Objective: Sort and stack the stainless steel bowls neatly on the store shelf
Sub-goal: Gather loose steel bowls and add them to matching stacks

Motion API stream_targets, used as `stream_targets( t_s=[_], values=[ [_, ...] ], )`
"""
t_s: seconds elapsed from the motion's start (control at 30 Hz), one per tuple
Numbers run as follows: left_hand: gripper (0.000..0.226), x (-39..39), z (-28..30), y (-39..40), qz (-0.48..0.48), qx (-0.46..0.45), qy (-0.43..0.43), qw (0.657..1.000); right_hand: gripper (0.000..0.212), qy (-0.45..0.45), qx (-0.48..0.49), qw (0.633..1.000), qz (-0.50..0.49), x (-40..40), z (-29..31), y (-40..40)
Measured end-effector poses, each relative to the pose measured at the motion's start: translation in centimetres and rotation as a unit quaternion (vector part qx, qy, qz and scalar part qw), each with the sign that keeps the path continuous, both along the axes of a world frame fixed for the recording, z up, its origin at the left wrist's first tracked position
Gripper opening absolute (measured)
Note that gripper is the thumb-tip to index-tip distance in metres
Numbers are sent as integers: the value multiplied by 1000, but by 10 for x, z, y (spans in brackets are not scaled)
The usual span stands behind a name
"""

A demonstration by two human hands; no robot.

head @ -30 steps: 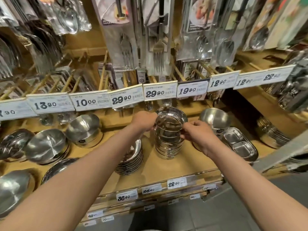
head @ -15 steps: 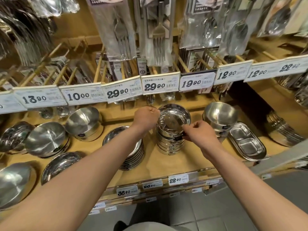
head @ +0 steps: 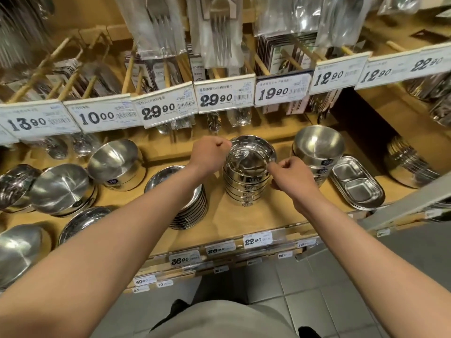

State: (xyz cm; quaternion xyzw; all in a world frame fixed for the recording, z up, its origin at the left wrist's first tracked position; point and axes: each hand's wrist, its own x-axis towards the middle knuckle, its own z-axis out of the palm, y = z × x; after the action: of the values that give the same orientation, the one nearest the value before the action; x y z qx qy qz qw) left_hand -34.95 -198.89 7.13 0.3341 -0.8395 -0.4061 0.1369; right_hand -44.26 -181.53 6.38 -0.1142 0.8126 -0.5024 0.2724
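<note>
Bowl stack (head: pixel 247 176) sits mid-shelf (head: pixel 234 215), upright, between plate stack (head: pixel 188 198) and deeper bowls (head: pixel 317 147); left hand (head: pixel 210 154) at top bowl's left rim, fingers curled, pinching rim; right hand (head: pixel 291 174) at right rim, fingers pinching it too; price tags (head: pixel 225 93) above.

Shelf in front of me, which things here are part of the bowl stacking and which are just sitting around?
Part of the job:
- middle bowl stack, left hand and right hand at its top rim
- deep bowls
- shallow dish stack

Just sitting around:
- divided tray
- price tags
- hanging packaged forks
</note>
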Motion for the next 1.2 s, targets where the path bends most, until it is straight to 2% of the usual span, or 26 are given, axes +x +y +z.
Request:
stream_targets(
  t_s=[0.2,0.37,0.47,0.57,0.7,0.83,0.93,1.03,1.2],
  values=[
    [51,-2,0,-3,8,-48,14,999,39,-7,-33,999,4,0,-1,-5],
    [29,-3,-2,-8,-2,-40,-18,999,21,-18,-52,998,-2,-4,-12,-7],
    [38,-2,-4,-10,16,-18,-29,999,25,-34,-62,997,4,-4,-12,-7],
    [46,4,-6,-3,45,42,-19,998,26,-21,-52,998,2,-5,-13,-4],
    [57,12,-9,10,85,177,-28,980,46,-13,-46,999,13,-6,-19,-2],
    [49,13,-6,22,73,294,-15,953,48,-63,-83,993,62,-3,-25,-5],
    [47,14,-6,26,76,338,12,938,46,-109,-104,988,43,-4,-31,-6],
    [47,15,-12,26,78,366,23,927,59,-122,-100,987,42,-8,-37,-6],
    [60,14,-25,32,95,446,60,888,55,-156,-133,976,71,-10,-47,-8]
  ],
)
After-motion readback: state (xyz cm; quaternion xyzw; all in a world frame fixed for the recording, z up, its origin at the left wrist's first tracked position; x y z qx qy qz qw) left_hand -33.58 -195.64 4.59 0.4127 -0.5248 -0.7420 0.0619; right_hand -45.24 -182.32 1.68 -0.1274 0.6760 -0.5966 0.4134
